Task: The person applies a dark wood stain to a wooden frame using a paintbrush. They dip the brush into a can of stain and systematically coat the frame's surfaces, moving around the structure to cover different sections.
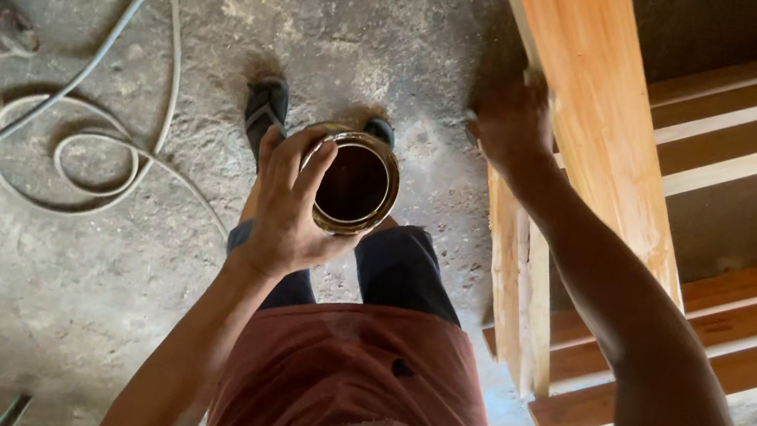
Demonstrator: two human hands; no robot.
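Now | left hand grasps open tin | right hand pressed against plank, grip unclear

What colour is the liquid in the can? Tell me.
Dark brown, nearly black, inside the can held by the left hand; head view.

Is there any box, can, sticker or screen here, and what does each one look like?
Round metal can: held in the left hand over the floor, open on top, brassy rim, dark brown liquid inside.
No label shows on the can from this angle.
No boxes, signs or screens are in view.
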